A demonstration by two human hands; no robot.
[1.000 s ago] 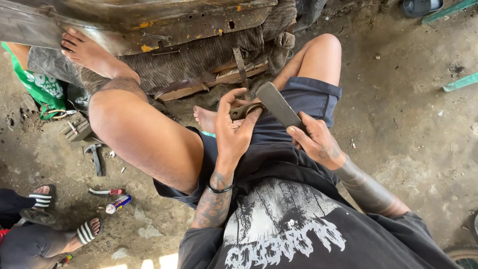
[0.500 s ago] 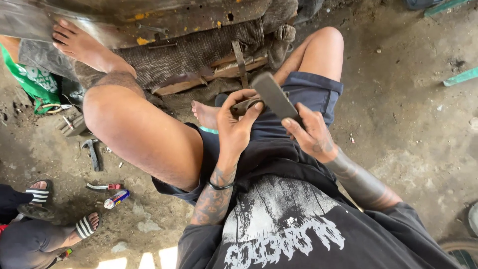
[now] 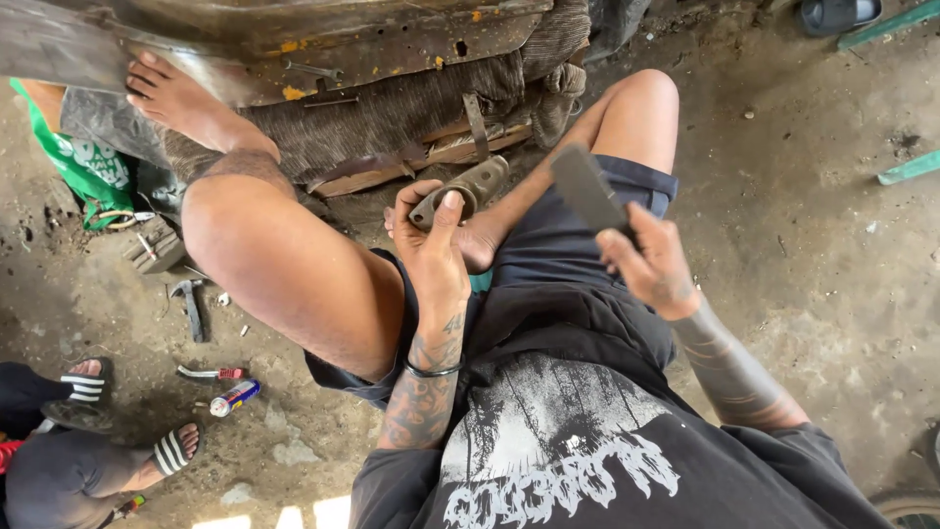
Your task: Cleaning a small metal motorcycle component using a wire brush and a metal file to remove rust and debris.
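Observation:
My left hand (image 3: pixel 431 235) grips a rusty grey metal bracket (image 3: pixel 468 186) with a hole, held up in front of me over my lap. My right hand (image 3: pixel 651 264) holds a flat dark metal file (image 3: pixel 587 186), its blade pointing up and to the left, apart from the bracket by a small gap. I sit on the ground with my bare left foot (image 3: pixel 176 98) braced against a rusty metal body (image 3: pixel 323 39) and my right knee (image 3: pixel 636 98) raised.
A hammer (image 3: pixel 191 306), a small spray can (image 3: pixel 233 397) and a red-handled tool (image 3: pixel 211 372) lie on the dirt floor at left. A green bag (image 3: pixel 83 167) sits at far left. Another person's sandalled feet (image 3: pixel 127 431) are at bottom left.
My right hand has drawn the file away from the bracket to the right. My left hand has turned the bracket so its face shows. The view shifted slightly.

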